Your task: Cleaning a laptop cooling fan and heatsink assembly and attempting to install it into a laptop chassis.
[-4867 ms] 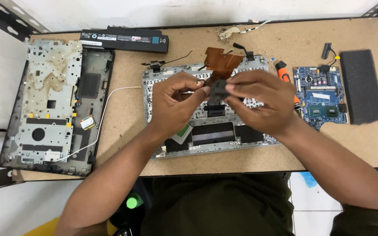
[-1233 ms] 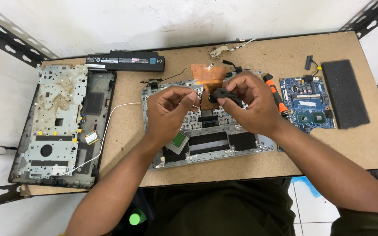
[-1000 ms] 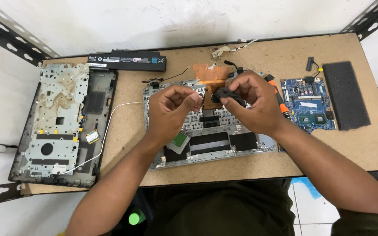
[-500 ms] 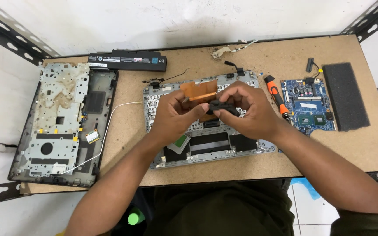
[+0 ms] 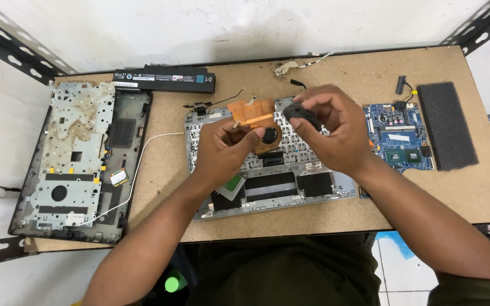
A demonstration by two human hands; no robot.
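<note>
While both hands work above the middle of the counter (image 5: 313, 224), the cooling assy is in two pieces. Left hand (image 5: 222, 150) pinches the copper-coloured heat-sink plate (image 5: 250, 113) by its lower edge, thumb and fingers closed on it; plate tilted up toward the head cam, prob. so the round fan recess (image 5: 269, 136) faces the person. Right hand (image 5: 336, 133) grips a small black fan part (image 5: 303, 114) at the fingertips, just beside the plate but apart from it; no contact visible btwn the two.

Both pieces are held over the opened laptop keyboard shell (image 5: 267, 181), not resting on it, w/ forearms coming in from the near edge.

Surroundings: grey-metal bottom chassis (image 5: 75, 164) lies at far left, a white wire (image 5: 143, 156) trailing from it. Black battery pack (image 5: 165, 79) along the back edge. Blue circuit board (image 5: 401, 136) right of the shell, dark foam pad (image 5: 446, 124) beyond it. Small cable scraps (image 5: 290, 65) near the back. Parts are spread apart, likely to keep each group separate.
</note>
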